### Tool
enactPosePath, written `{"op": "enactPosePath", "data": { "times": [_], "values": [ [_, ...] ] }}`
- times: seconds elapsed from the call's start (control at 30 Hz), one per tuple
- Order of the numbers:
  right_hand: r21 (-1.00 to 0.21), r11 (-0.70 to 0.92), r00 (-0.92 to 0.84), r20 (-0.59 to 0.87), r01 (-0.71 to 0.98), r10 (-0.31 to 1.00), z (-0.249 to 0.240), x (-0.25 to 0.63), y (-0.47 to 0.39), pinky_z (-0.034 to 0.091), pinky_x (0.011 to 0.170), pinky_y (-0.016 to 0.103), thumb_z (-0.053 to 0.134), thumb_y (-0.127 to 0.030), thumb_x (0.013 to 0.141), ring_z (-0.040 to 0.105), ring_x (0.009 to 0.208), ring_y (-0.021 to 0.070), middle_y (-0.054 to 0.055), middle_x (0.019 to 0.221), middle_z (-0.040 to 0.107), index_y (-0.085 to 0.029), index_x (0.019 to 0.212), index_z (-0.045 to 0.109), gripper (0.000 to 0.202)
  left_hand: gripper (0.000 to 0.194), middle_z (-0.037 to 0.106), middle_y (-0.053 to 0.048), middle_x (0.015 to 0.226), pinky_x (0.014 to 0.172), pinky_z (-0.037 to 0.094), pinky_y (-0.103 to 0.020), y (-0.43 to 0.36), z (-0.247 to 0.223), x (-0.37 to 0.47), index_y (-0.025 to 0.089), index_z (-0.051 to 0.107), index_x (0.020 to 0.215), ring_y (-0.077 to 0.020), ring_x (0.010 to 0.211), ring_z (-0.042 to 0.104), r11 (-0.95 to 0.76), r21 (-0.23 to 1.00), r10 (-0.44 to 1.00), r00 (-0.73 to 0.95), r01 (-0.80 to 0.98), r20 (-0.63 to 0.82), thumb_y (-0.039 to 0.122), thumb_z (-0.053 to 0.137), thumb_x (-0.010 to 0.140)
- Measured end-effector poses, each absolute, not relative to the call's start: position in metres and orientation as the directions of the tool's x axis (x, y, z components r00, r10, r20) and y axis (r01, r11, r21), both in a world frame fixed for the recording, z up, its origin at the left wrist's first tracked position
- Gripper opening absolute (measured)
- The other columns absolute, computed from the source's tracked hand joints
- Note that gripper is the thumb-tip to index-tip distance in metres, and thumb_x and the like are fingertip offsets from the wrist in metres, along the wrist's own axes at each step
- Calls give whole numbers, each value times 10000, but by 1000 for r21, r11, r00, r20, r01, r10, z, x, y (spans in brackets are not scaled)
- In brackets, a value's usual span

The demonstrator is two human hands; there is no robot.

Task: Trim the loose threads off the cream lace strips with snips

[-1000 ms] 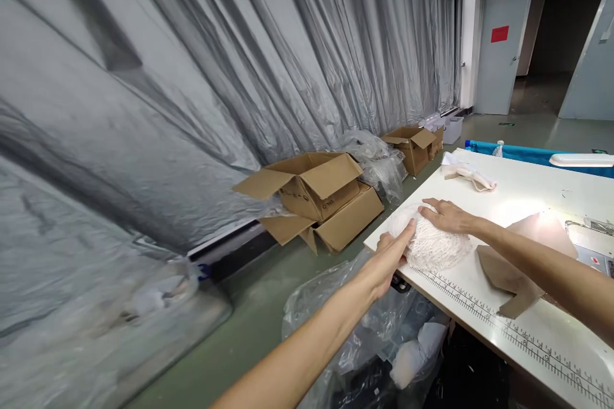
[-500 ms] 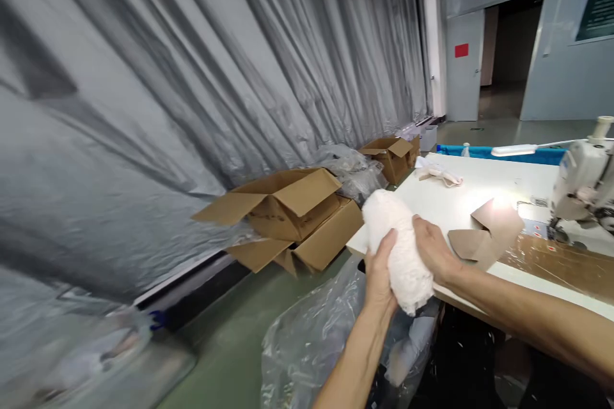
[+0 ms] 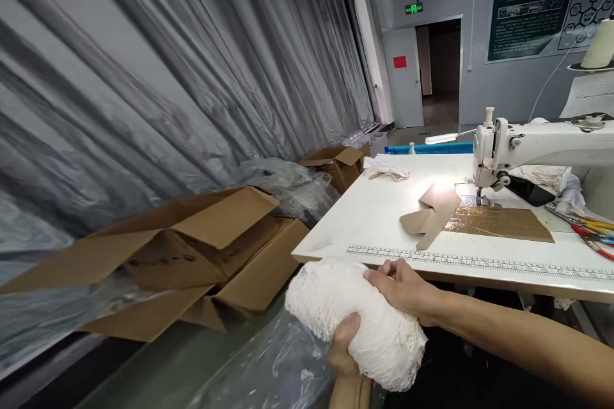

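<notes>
While both bare hands close on it from opposite sides, the white lace bundle (image 3: 357,313) is held in front of the near left corner of the desk (image 3: 343,223), its long axis slanting from ten o'clock down to four o'clock. The left hand (image 3: 343,345) has its grip clamped on the bundle's near flank at seven o'clock, thumb laid across the mesh and its fingers hidden underneath. The right hand (image 3: 403,287) has its grip clamped on the upper flank at one o'clock, its fingers bent. Whether the bundle touches the desk edge cannot be told.

Seen from the bundle, a clear plastic bag (image 3: 273,361) spreads at eight o'clock, and an open cardboard box (image 3: 230,214) with raised flaps stands at ten o'clock. On the desk, a small heap of pale cloth (image 3: 391,172) lies just past twelve, and a flat tan cut piece (image 3: 434,214) at one o'clock. A printed ruler scale (image 3: 480,261) runs along the near edge towards three o'clock. At two o'clock stands a white sewing machine (image 3: 551,144), a shiny brown sheet (image 3: 503,225) lying flat near its needle.
</notes>
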State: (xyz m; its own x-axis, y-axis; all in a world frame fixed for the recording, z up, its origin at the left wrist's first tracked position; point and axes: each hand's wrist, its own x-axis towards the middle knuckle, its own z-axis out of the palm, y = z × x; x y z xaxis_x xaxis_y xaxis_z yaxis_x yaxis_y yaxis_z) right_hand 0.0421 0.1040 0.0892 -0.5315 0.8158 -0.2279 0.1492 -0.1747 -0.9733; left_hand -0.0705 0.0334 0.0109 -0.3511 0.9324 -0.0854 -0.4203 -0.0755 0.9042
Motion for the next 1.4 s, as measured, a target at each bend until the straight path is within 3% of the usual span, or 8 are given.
{"op": "enactPosePath", "data": {
  "times": [0.1, 0.27, 0.37, 0.6, 0.73, 0.97, 1.17, 1.4],
  "values": [
    [-922, 142, -617, -121, 360, 778, 96, 64, 104, 485, 622, 285, 490, -453, 943, 564, 661, 161, 9, 672, 571, -192, 800, 544, 302, 487, 764, -92, 946, 953, 569, -492, 31, 10, -62, 272, 745, 869, -392, 1183, 608, -100, 879, 942, -329, -466, -67, 656, 688, 575],
    [-443, 743, -635, 394, 502, 664, 102, 120, 150, 494, 927, 441, 513, -171, 893, 588, 1108, 279, 204, 1197, 620, -102, 1103, 654, 262, 394, 736, -60, 954, 1091, 467, -496, 24, 36, -68, 330, 734, 856, -359, 1149, 623, -179, 855, 947, -322, -487, 15, 640, 661, 624],
    [-294, 773, -692, 346, 561, 634, 94, 142, 181, 420, 1030, 532, 505, -123, 863, 523, 1253, 314, 213, 1340, 574, -103, 1246, 616, 399, 350, 743, -82, 929, 1050, 487, -512, 41, 75, -76, 328, 734, 863, -371, 1119, 637, -182, 849, 950, -313, -496, 21, 573, 648, 629],
    [-215, 898, -878, 218, 383, 427, 70, 161, 151, 344, 1111, 537, 626, -293, 814, 461, 1351, 325, 210, 1455, 488, -61, 1374, 525, 615, 410, 759, -187, 870, 803, 583, -479, 137, 129, -70, 161, 710, 847, -412, 1049, 675, 319, 872, 945, 196, -370, -263, 401, 647, 521],
    [-102, 886, -828, 321, 453, 461, 57, 162, 136, 448, 1006, 485, 528, -117, 896, 555, 1253, 294, 200, 1345, 598, -109, 1295, 587, 403, 478, 767, -172, 833, 746, 590, -453, 163, 117, -66, 92, 686, 981, -370, 888, 728, 455, 829, 884, 279, -326, -375, 323, 644, 564],
    [-254, 675, -581, 358, 693, 731, 66, 140, 137, 499, 723, 364, 682, -245, 852, 627, 892, 252, 145, 1122, 663, -159, 1063, 667, 228, 488, 769, -169, 854, 692, 581, -390, 167, 114, -74, 71, 674, 1030, -324, 814, 737, 505, 789, 851, 352, -348, -389, 351, 637, 632],
    [-173, 757, -615, 484, 630, 623, 53, 133, 130, 430, 638, 320, 502, -135, 945, 563, 787, 224, 90, 806, 663, -184, 800, 675, 231, 280, 730, -101, 695, 625, 542, -323, 159, 107, -64, 100, 687, 799, -227, 630, 676, 405, 850, 907, 265, -337, -327, 288, 708, 593],
    [-33, 762, -676, 437, 647, 594, 57, 151, 125, 373, 582, 298, 480, -90, 939, 544, 771, 219, 102, 840, 652, -173, 821, 629, 207, 307, 701, -71, 663, 582, 498, -313, 149, 100, -60, 109, 685, 760, -212, 590, 636, 297, 906, 947, 218, -301, -238, 295, 783, 536]
  ]
}}
